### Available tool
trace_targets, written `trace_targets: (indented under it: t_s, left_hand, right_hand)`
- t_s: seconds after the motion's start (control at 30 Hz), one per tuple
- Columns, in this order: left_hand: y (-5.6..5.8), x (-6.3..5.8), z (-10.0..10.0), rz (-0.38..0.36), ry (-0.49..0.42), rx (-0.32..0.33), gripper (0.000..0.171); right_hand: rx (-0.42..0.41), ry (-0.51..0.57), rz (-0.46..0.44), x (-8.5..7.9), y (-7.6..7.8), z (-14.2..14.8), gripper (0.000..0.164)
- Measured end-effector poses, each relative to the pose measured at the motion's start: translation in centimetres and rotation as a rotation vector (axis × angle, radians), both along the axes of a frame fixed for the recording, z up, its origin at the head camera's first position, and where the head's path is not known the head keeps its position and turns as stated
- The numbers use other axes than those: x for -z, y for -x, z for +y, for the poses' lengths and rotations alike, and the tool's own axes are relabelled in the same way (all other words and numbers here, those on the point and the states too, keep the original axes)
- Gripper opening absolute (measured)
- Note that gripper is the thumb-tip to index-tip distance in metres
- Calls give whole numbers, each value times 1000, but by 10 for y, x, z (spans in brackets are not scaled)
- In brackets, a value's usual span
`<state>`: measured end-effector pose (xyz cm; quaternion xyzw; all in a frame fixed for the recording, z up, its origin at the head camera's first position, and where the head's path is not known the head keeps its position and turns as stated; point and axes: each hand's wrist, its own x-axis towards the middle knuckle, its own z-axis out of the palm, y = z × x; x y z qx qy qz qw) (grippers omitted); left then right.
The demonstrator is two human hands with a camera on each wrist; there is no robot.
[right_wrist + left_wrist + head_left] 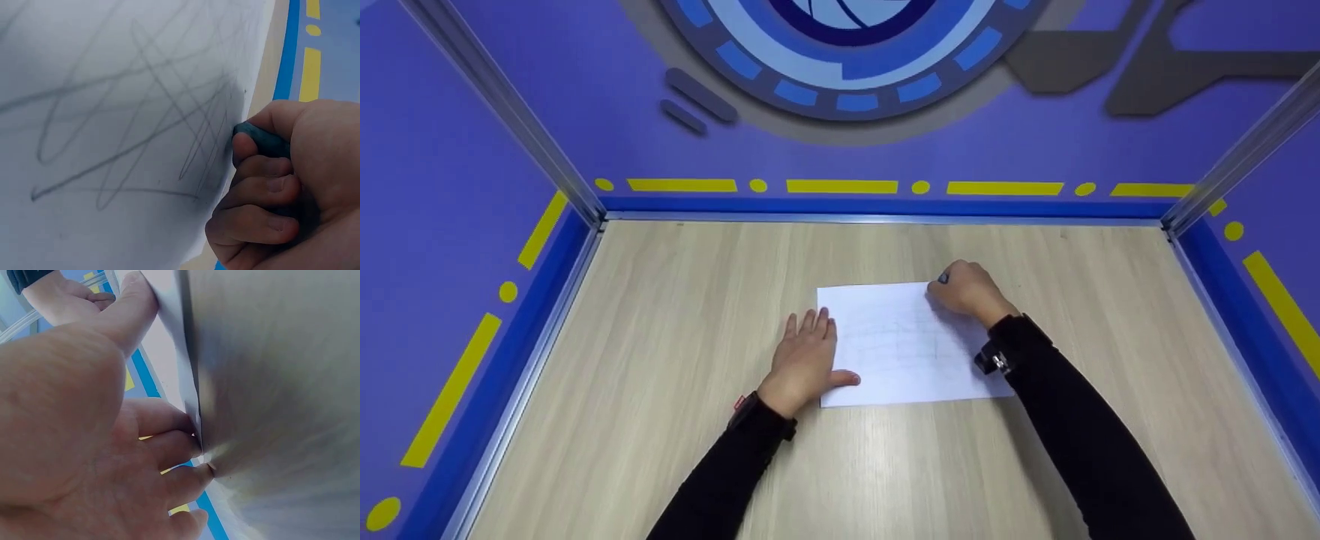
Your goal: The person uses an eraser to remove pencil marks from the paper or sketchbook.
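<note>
A white sheet of paper (pixel 900 379) lies flat on the wooden table, and the right wrist view shows grey zigzag pencil-like lines on it. At its left edge, my left hand (pixel 804 358) rests with fingers extended and thumb spread onto the sheet. In the left wrist view the fingertips (pixel 203 475) touch the table beside the paper's edge. My right hand (pixel 969 289) is at the sheet's far right corner. Its curled fingers grip a small dark blue-green piece (pixel 264 140), mostly hidden in the fist; its exact kind cannot be made out.
Pale wood tabletop (pixel 675 360) surrounds the paper. Blue-purple panels with yellow dashes (pixel 841 187) enclose the table at the back and both sides, with metal rails (pixel 885 218) along their foot. Black sleeves and wrist-worn devices (pixel 996 360) cover both forearms.
</note>
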<state>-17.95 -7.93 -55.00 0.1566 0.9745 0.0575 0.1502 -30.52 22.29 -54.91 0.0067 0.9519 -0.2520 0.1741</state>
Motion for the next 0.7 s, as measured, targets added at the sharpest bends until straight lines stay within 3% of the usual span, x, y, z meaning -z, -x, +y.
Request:
trace_targets:
  t_s: [0.37,0.6,0.7]
  left_hand:
    - [-2,0,0,-5,4,6,114]
    - [-1,-2,0,-4,11,14,114]
    - [-1,-1,0,-3,8,12,114]
  right_hand:
    - [1,9,24,2,1,25,45]
    - [59,17,11,2,-3,50,33]
    - [61,2,-5,0,-6,60,42]
